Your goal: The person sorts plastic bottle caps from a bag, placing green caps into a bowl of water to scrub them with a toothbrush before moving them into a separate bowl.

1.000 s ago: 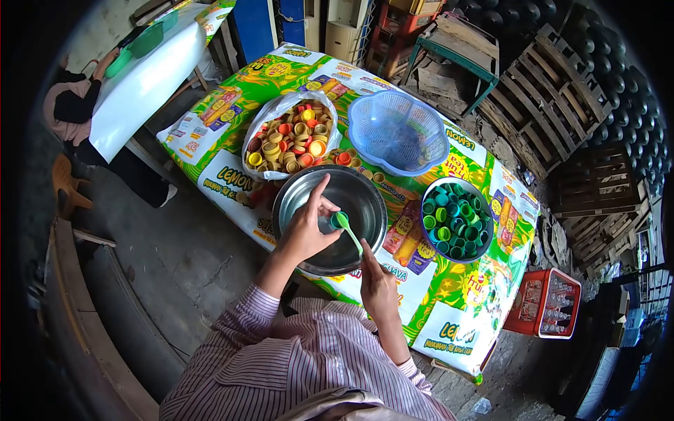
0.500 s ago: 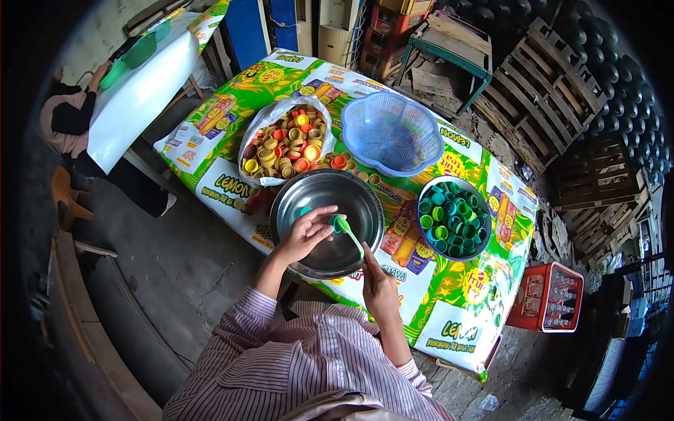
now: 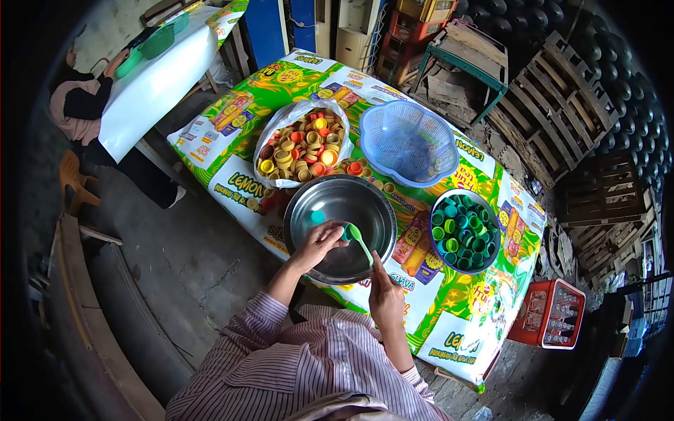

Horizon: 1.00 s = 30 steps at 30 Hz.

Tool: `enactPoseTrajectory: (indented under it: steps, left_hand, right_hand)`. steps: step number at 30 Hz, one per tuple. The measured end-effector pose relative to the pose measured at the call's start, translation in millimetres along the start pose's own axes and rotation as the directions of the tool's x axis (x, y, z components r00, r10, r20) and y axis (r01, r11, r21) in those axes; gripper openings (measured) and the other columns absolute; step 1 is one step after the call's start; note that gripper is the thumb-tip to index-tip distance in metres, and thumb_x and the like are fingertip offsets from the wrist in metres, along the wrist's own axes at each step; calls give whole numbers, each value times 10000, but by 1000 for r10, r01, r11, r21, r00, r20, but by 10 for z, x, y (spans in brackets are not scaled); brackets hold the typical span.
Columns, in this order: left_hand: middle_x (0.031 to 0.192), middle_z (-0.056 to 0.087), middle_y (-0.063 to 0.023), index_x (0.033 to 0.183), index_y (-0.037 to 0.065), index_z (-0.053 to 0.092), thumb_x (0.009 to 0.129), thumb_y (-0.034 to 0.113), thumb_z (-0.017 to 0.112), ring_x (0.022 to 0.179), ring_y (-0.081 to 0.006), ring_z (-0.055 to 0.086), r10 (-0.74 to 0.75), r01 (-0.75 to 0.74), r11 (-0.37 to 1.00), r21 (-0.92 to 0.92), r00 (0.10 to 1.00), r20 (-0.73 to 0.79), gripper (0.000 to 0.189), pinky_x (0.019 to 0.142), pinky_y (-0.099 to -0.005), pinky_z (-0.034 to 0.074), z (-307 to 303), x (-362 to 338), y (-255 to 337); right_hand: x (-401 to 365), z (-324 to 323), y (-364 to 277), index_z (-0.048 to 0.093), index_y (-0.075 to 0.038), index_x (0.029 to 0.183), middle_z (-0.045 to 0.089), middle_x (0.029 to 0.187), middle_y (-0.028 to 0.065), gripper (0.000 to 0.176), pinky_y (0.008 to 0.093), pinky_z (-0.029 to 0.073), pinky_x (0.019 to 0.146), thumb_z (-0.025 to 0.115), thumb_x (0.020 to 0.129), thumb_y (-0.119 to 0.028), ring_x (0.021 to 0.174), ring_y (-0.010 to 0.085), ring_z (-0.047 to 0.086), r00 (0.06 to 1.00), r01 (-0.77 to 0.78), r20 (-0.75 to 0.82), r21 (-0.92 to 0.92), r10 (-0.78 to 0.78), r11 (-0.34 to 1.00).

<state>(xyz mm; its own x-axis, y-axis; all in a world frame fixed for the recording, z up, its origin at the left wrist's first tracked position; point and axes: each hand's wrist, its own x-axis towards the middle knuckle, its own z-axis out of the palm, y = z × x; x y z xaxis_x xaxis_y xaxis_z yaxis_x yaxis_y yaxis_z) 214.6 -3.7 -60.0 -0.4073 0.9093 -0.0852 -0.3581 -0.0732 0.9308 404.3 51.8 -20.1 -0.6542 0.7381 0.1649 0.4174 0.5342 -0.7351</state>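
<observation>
Over a steel bowl (image 3: pixel 295 217), my left hand (image 3: pixel 319 245) pinches a green bottle cap (image 3: pixel 347 234). My right hand (image 3: pixel 385 291) grips the handle of a light green spoon-like tool (image 3: pixel 363 245), whose head touches that cap. Another teal cap (image 3: pixel 318 217) lies inside the bowl. Behind the bowl, a white plastic bag (image 3: pixel 264 133) is full of yellow, orange and red caps (image 3: pixel 302 151). On the right, a round bowl (image 3: pixel 466 271) holds several green caps (image 3: pixel 463 231). A blue plastic basket (image 3: pixel 407 137) stands at the back.
A patterned table cover (image 3: pixel 239 172) lies under everything. Beyond its right edge is a red crate (image 3: pixel 547 313) with bottles. Wooden pallets (image 3: pixel 554 98) lean behind, near a small green-framed table (image 3: pixel 467 56). Another person (image 3: pixel 81 105) is at a white table (image 3: pixel 158 84) on the left.
The view has shifted, so the table and its objects appear farther right. Both hands keep their holds on the cap and the green tool.
</observation>
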Motion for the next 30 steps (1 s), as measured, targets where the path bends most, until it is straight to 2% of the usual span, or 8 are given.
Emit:
enactPoseTrajectory:
  steps: [1,5,10,18,20,22,25,30]
  left_hand:
    - [986,568,-37,1070,6,529,916,171,452,839,-102,576,11,-15,995,-99,999,-43,238,784,-260,503,69,-10,33]
    - [971,568,-35,1050,14,533,916,196,454,821,-108,579,-43,35,993,-117,997,-68,240,773,-272,502,53,0,-9]
    - [922,568,-32,998,17,535,914,236,462,779,-118,586,-30,20,989,-149,997,-64,246,748,-266,493,93,34,17]
    - [850,557,-28,934,24,533,932,299,407,726,-101,555,-79,71,992,-103,994,-80,303,700,-251,485,97,46,29]
    - [824,550,-28,920,22,532,936,303,391,732,-102,548,-90,89,996,-27,994,-65,314,694,-254,482,52,65,-7]
    - [824,552,-36,936,21,535,939,299,384,734,-113,543,-100,98,994,-55,994,-38,317,709,-267,477,84,60,16]
    - [839,560,-51,952,24,542,935,293,391,757,-131,544,-197,193,930,-314,980,19,309,752,-293,465,157,60,134]
    - [863,571,-48,956,37,553,929,289,409,780,-129,549,-191,198,914,-353,980,57,291,759,-302,469,122,79,93]
  right_hand:
    - [-2,-8,-30,486,-147,1234,604,697,174,420,340,447,503,517,830,-38,553,270,601,1000,4,-15,9,-4,1000]
    - [35,-44,15,497,-162,1224,591,675,140,423,368,440,499,534,820,-43,551,263,590,1000,23,0,-120,-23,992]
    - [13,-71,-43,504,-155,1215,595,685,154,408,370,440,498,530,823,-46,546,272,587,1000,-4,18,-89,5,996]
    - [-3,6,42,487,-126,1227,612,709,189,404,362,451,514,507,833,-34,569,300,608,997,-6,75,37,3,999]
    - [27,-14,62,484,-126,1231,605,699,194,409,346,450,508,504,834,-30,549,287,604,1000,2,-5,25,-2,1000]
    - [31,-47,6,481,-127,1234,595,678,198,411,337,445,501,504,835,-29,534,277,600,999,-36,-5,57,36,998]
    - [19,16,38,467,-113,1245,557,604,204,413,317,429,480,493,842,-23,479,249,575,1000,-7,17,97,6,995]
    - [61,-11,-14,459,-102,1249,547,578,189,414,311,430,488,484,844,-19,475,258,569,993,-115,2,82,116,990]
